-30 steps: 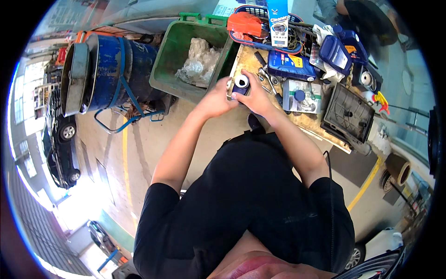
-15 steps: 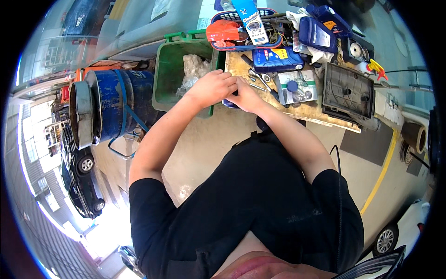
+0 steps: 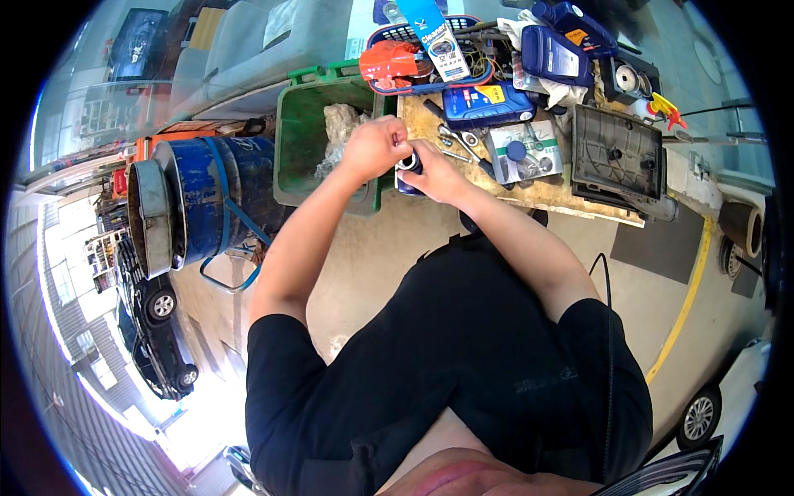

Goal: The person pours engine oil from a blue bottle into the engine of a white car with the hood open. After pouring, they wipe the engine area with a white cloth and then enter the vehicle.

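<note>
Workshop flooring (image 3: 372, 264), beige, is visible around the middle of the frame and is marked at the right by a yellow line. A black car (image 3: 147, 322) is seen at the left. A wooden bench (image 3: 542, 197) is located right of upper centre. A worn blue drum (image 3: 197, 198) is positioned at the centre left, and a green bin (image 3: 302, 124), in which crumpled clear plastic (image 3: 339, 124) is contained, is placed between drum and bench. A black plastic housing (image 3: 616, 153) is set at the bench's right end; a blue basket (image 3: 403, 33) is stood at its upper left. Just left of the bench tools, near upper centre, a dark blue bottle (image 3: 407, 188) with a pale neck is gripped by the right hand (image 3: 440, 175). The left hand (image 3: 372, 150) is curled beside the bottle neck; whether anything is held in it cannot be told. Wrenches (image 3: 471, 147) are laid on the bench near the right hand.
</note>
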A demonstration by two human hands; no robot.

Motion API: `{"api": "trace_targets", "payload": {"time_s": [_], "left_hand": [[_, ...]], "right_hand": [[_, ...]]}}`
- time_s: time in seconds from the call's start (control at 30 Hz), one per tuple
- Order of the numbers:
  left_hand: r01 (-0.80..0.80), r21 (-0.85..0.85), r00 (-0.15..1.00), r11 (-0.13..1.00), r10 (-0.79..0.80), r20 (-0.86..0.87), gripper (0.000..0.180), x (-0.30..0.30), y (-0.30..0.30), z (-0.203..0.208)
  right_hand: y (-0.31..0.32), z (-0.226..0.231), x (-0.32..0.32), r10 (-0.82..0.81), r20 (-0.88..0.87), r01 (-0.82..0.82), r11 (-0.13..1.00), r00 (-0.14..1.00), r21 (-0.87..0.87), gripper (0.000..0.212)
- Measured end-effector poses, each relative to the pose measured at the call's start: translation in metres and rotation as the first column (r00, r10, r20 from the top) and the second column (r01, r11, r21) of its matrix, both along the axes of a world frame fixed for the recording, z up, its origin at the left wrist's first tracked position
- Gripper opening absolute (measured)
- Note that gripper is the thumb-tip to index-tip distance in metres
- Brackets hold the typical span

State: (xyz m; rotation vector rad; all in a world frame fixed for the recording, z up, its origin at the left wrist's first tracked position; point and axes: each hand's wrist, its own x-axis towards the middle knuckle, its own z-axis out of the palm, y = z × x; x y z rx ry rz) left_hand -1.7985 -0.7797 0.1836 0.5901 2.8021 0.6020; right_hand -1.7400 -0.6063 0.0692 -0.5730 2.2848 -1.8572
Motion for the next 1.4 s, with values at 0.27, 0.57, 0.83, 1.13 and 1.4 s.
{"api": "trace_targets", "payload": {"time_s": [0.27, 0.57, 0.83, 1.13, 1.4], "left_hand": [[-0.795, 0.544, 0.599, 0.269, 0.49, 0.633, 0.006, 0.059, -0.016, -0.062], [-0.749, 0.66, 0.613, 0.058, 0.44, 0.656, 0.01, 0.089, -0.016, -0.052], [-0.314, 0.189, 0.947, 0.93, 0.294, 0.127, 0.028, 0.052, -0.021, -0.004], [-0.5, 0.408, 0.863, 0.764, 0.398, 0.312, 0.01, 0.061, -0.023, -0.046], [-0.632, 0.657, 0.755, 0.411, 0.518, 0.402, 0.008, 0.097, -0.016, -0.052]], "right_hand": [[-0.003, 0.009, 0.0, 0.002, 0.032, -0.003, 0.999, 0.999, 0.04, 0.055], [0.0, 0.008, 0.0, 0.021, 0.024, -0.023, 0.998, 1.0, 0.062, 0.053], [0.0, 0.012, -0.006, 0.052, 0.003, -0.052, 0.996, 0.999, 0.07, 0.052], [-0.002, 0.009, -0.001, 0.022, 0.03, -0.023, 0.999, 0.999, 0.047, 0.052], [0.001, 0.001, -0.011, -0.007, 0.039, 0.006, 1.0, 0.999, 0.017, 0.057]]}}
